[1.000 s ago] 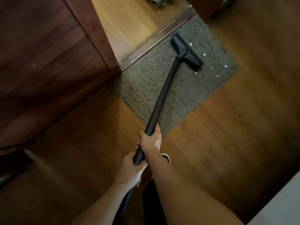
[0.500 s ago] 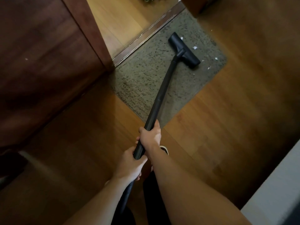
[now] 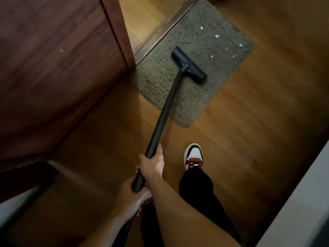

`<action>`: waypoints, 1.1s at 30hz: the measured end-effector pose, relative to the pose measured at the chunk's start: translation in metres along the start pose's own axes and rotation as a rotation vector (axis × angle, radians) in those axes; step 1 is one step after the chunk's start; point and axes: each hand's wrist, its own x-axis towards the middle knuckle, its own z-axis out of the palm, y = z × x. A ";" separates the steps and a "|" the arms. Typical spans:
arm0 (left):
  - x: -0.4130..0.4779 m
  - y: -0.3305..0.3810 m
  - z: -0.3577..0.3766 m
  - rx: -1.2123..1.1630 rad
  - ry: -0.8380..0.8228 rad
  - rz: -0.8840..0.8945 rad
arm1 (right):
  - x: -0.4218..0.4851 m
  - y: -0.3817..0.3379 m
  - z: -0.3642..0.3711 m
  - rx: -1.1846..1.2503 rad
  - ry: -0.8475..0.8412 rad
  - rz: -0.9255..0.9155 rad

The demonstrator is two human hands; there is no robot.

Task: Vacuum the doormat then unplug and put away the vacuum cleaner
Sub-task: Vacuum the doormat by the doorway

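Your right hand (image 3: 153,163) is curled tight round the vacuum wand (image 3: 165,107) at lower centre. Your left hand (image 3: 135,196) sits just below it and looks wrapped on the same wand, though your right forearm hides part of it. The nozzle (image 3: 189,65) rests flat on the doormat (image 3: 204,41), upper centre of frame. White scraps (image 3: 216,36) lie on the mat's upper right, apart from the nozzle. Your shoe (image 3: 193,156) stands on the wood floor (image 3: 249,139), right of the wand. A dark door (image 3: 53,68) fills the upper left.
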 end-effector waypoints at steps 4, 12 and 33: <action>-0.012 -0.016 -0.016 0.032 -0.035 -0.007 | -0.015 0.020 0.012 0.009 -0.006 0.023; -0.010 -0.014 -0.002 0.078 -0.032 0.022 | -0.007 0.025 -0.002 0.033 0.003 -0.001; 0.071 0.136 0.109 0.180 0.001 0.110 | 0.102 -0.107 -0.118 0.061 0.139 -0.071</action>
